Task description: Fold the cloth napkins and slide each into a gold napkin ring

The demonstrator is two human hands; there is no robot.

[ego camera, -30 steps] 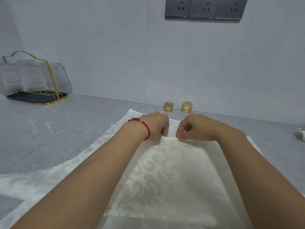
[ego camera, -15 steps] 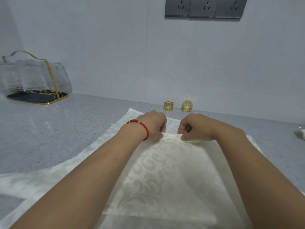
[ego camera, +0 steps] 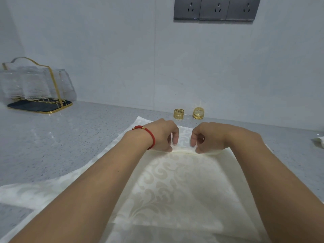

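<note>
We pinched the napkin (ego camera: 168, 186) fold with left hand (ego camera: 160, 135) and right hand (ego camera: 208, 136); gold rings (ego camera: 178, 113) lay just beyond, midway.

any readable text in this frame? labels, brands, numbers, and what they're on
None readable.
Grey wall sockets: a tiny mark on the bottom edge of the first plate, too small and blurred to read.
Gold napkin rings, cloth napkin, glass rack, red bracelet: no lettering seen, pattern only.

Cream scroll-patterned napkin (ego camera: 175, 186), two gold rings (ego camera: 178, 113), speckled grey counter (ego camera: 70, 137).
</note>
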